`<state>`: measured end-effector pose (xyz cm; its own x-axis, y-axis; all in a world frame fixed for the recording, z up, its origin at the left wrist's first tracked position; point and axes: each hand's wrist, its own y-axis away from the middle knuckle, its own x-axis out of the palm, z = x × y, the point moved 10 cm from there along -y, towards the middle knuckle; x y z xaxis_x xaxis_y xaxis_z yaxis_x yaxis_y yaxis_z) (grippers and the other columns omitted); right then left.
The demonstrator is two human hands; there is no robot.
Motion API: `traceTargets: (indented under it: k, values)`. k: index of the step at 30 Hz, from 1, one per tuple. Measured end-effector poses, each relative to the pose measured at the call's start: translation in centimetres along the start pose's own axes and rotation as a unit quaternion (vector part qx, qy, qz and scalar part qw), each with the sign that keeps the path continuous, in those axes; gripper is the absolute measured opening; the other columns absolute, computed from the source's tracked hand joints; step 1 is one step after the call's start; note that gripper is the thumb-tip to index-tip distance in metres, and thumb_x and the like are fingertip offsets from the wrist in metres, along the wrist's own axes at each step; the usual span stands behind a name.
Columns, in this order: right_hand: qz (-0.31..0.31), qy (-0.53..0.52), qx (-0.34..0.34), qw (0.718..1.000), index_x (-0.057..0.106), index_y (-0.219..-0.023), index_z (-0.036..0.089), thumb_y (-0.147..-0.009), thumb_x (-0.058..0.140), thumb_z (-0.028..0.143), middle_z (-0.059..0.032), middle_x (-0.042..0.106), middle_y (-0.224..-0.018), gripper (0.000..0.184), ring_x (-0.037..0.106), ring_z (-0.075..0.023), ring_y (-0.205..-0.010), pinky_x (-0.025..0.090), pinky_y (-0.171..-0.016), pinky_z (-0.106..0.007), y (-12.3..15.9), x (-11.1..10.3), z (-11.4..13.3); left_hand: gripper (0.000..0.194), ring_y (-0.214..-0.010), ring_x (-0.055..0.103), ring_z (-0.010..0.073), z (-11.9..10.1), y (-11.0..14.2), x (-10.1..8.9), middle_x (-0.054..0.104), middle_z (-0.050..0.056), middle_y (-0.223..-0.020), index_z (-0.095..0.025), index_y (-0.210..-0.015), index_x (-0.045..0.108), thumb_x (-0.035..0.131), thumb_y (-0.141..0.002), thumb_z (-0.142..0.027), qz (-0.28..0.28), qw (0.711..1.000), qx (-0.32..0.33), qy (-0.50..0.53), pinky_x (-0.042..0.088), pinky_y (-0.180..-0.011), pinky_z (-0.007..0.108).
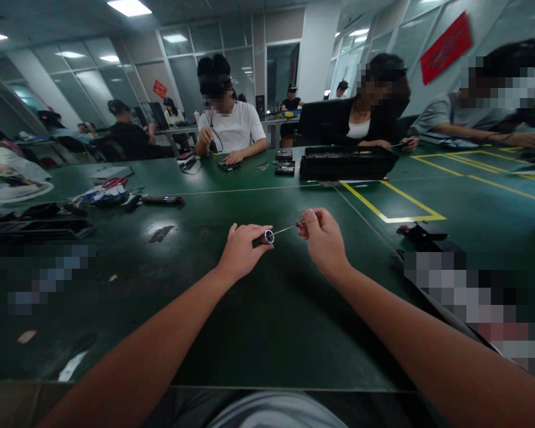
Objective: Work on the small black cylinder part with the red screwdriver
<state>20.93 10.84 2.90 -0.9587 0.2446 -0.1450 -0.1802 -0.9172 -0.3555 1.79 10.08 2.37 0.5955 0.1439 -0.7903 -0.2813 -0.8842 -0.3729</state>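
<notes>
Above the middle of the green table, my left hand (245, 249) is closed round a short dark cylinder (268, 238), whose open end shows a bright silver ring and a dark inside. My right hand (323, 241) pinches the reddish handle of a thin screwdriver (285, 229). Its slim metal shaft points left, with the tip at or very near the cylinder's ringed end; whether it touches, I cannot tell. Most of the handle is hidden by my fingers.
A long black case (348, 163) stands across the table, near seated co-workers. Red-handled tools (116, 182) and a dark pen-like tool (163, 200) lie at left. Yellow tape (412, 219) marks the table at right, by a small black box (423, 235).
</notes>
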Motion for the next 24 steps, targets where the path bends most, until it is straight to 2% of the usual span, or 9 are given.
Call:
traceTargets:
  k: [7,10,14,18,20,24]
  values:
    - [0.016,0.087,-0.068,0.994,0.055,-0.088,0.024,-0.099,0.047,0.043,-0.0004,0.062,-0.072,0.024,0.057,-0.0175,-0.065,0.042,-0.062,-0.032,0.9,0.2,3.0,0.042,-0.125,0.060,0.0253,0.2,0.1,0.1,0.070,0.004,-0.131,-0.030,-0.130,0.065,0.073,-0.089,-0.031,-0.006,1.000,-0.008,-0.003,0.020,-0.123,0.060]
    - [0.028,0.119,-0.092,0.988,0.058,-0.085,0.024,-0.100,0.047,0.047,-0.0001,0.062,-0.069,0.030,0.056,-0.0171,-0.061,0.039,-0.060,-0.031,1.2,0.4,3.9,0.042,-0.125,0.060,0.0254,0.3,0.1,0.2,0.070,0.004,-0.130,-0.030,-0.130,0.066,0.073,-0.089,-0.030,-0.005,1.000,-0.007,0.000,0.019,-0.123,0.061]
    - [0.027,0.139,-0.097,0.985,0.061,-0.081,0.023,-0.100,0.044,0.053,0.0002,0.059,-0.062,0.040,0.056,-0.0177,-0.059,0.037,-0.059,-0.032,1.2,0.4,4.0,0.041,-0.124,0.060,0.0257,0.4,0.1,0.3,0.070,0.004,-0.129,-0.030,-0.129,0.066,0.074,-0.088,-0.030,-0.005,1.000,-0.007,0.003,0.020,-0.122,0.062]
    - [0.030,0.132,-0.103,0.985,0.060,-0.099,0.023,-0.100,0.043,0.037,-0.0016,0.066,-0.074,0.022,0.060,-0.0191,-0.066,0.039,-0.063,-0.032,1.2,0.5,3.7,0.040,-0.124,0.060,0.0256,0.4,0.1,0.3,0.070,0.005,-0.130,-0.030,-0.128,0.067,0.073,-0.089,-0.029,-0.007,1.000,-0.010,0.005,0.021,-0.122,0.061]
    - [0.050,0.126,-0.107,0.985,0.059,-0.106,0.023,-0.099,0.042,0.031,-0.0026,0.068,-0.080,0.020,0.062,-0.0202,-0.072,0.041,-0.066,-0.032,1.1,0.8,3.7,0.040,-0.125,0.060,0.0258,0.5,0.1,0.1,0.070,0.005,-0.130,-0.029,-0.129,0.067,0.072,-0.089,-0.028,-0.010,1.000,-0.014,0.007,0.022,-0.122,0.060]
    - [0.071,0.163,-0.104,0.979,0.063,-0.097,0.024,-0.102,0.039,0.042,-0.0025,0.066,-0.075,0.030,0.062,-0.0206,-0.070,0.039,-0.063,-0.032,0.8,1.0,3.8,0.039,-0.125,0.060,0.0263,0.6,0.1,0.1,0.070,0.005,-0.130,-0.029,-0.127,0.067,0.072,-0.088,-0.028,-0.007,1.000,-0.014,0.012,0.022,-0.122,0.062]
